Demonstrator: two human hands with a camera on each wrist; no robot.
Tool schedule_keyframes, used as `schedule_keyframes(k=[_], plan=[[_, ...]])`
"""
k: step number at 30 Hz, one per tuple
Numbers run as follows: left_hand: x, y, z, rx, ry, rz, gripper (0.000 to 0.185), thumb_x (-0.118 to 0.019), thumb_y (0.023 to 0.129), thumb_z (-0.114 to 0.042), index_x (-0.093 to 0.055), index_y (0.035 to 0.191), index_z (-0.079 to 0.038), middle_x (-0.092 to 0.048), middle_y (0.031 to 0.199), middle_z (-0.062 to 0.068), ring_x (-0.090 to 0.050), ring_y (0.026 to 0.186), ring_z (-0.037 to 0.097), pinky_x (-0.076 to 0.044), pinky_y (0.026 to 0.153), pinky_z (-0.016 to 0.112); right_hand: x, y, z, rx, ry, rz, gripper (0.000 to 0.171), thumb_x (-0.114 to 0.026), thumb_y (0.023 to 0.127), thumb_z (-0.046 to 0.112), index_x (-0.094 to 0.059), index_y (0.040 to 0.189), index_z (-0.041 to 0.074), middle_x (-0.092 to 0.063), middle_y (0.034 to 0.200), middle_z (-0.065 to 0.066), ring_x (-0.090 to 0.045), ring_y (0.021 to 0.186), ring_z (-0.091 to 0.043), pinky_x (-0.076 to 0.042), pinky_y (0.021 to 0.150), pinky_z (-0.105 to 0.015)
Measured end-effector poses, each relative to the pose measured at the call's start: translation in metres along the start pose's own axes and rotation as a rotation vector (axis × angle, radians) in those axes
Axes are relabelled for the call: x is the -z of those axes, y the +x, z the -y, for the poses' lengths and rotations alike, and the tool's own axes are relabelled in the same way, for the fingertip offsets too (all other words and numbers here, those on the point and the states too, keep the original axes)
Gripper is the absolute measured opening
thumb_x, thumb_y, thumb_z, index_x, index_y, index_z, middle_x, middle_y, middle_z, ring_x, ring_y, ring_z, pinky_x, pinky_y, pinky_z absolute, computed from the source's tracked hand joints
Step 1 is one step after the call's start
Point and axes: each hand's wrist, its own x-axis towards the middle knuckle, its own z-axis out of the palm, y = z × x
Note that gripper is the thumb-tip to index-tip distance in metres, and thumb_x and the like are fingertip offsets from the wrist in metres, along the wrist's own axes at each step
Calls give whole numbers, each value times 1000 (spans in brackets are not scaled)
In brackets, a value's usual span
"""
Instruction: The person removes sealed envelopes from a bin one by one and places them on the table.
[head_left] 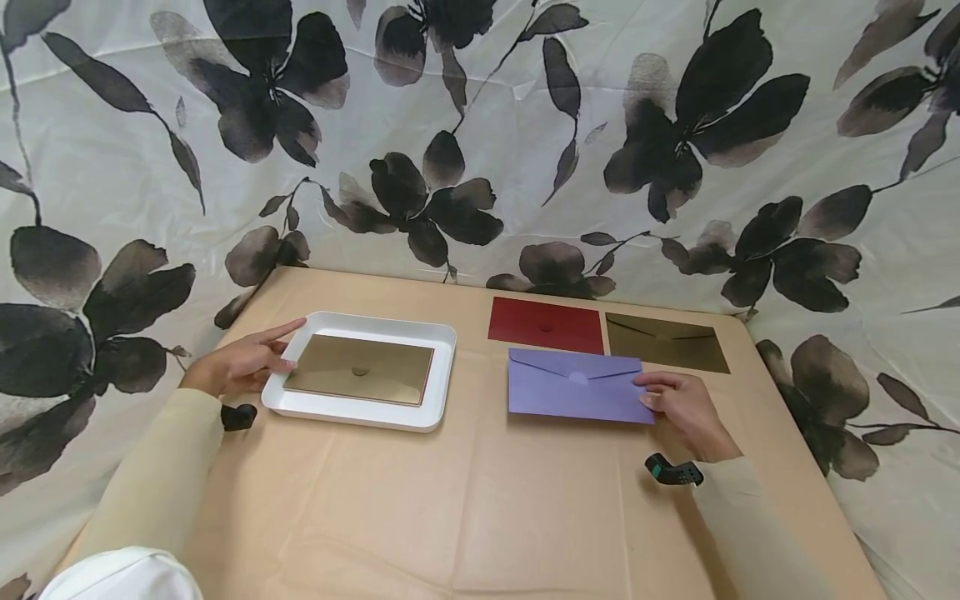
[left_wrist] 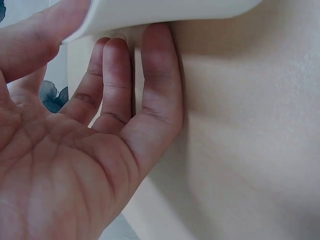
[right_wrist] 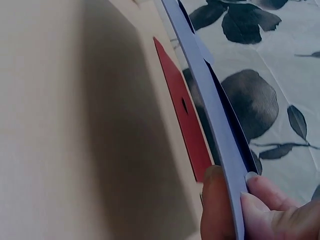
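A lavender envelope (head_left: 573, 392) is held up off the table, its flap side facing me. My right hand (head_left: 692, 414) pinches its right edge; in the right wrist view, thumb and fingers lie on opposite faces of the envelope (right_wrist: 212, 115). At the left, my left hand (head_left: 238, 360) holds the left side of a white tray (head_left: 356, 423), thumb at the rim. The left wrist view has several bent fingers (left_wrist: 160, 75) at the tray's underside (left_wrist: 165, 11). Flat in the tray lies a gold envelope (head_left: 375, 383), a thin reddish edge showing along its border.
A red envelope (head_left: 525, 325) and another gold envelope (head_left: 660, 342) lie side by side at the table's back right, just behind the lavender one. The tan-covered table (head_left: 465, 517) meets a floral cloth (head_left: 420, 108) at the back. A white object (head_left: 123, 575) shows at bottom left.
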Motion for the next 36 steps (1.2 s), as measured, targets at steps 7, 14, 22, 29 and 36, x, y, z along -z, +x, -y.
schedule_keyframes(k=[7,14,22,29,36], plan=[[2,2,0,-6,3,13,99,-61,100,-4,7,166,-32,-14,169,32,-54,131,37,-58,97,50,13,1,-11,-1,22,5,35,-67,96,0,-66,130,-9,-72,95,16,-63,88,-3,-56,74,-18],[0,0,-4,4,17,6,97,-60,101,-5,7,166,-32,-13,169,32,-52,134,39,-58,98,49,22,2,-14,-2,-3,6,36,-66,96,0,-65,130,-11,-71,92,17,-62,85,0,-56,74,-18],[-2,-1,-3,7,17,-6,97,-61,101,-6,6,166,-32,-15,168,33,-53,133,39,-58,98,49,28,5,-18,-13,-8,10,32,-66,96,-1,-67,127,-10,-69,92,15,-62,88,-6,-56,74,-19],[-1,0,0,5,15,-5,97,-60,101,-5,6,166,-32,-15,167,33,-51,135,40,-58,98,49,36,9,-25,-29,-23,11,33,-67,96,0,-67,127,-9,-67,90,14,-60,83,-2,-55,72,-20],[0,1,0,-1,16,4,97,-60,101,-5,7,166,-32,-14,168,34,-51,136,41,-57,99,51,47,9,-30,-44,-61,7,35,-67,95,1,-67,129,-8,-67,95,13,-59,87,-3,-55,74,-20]])
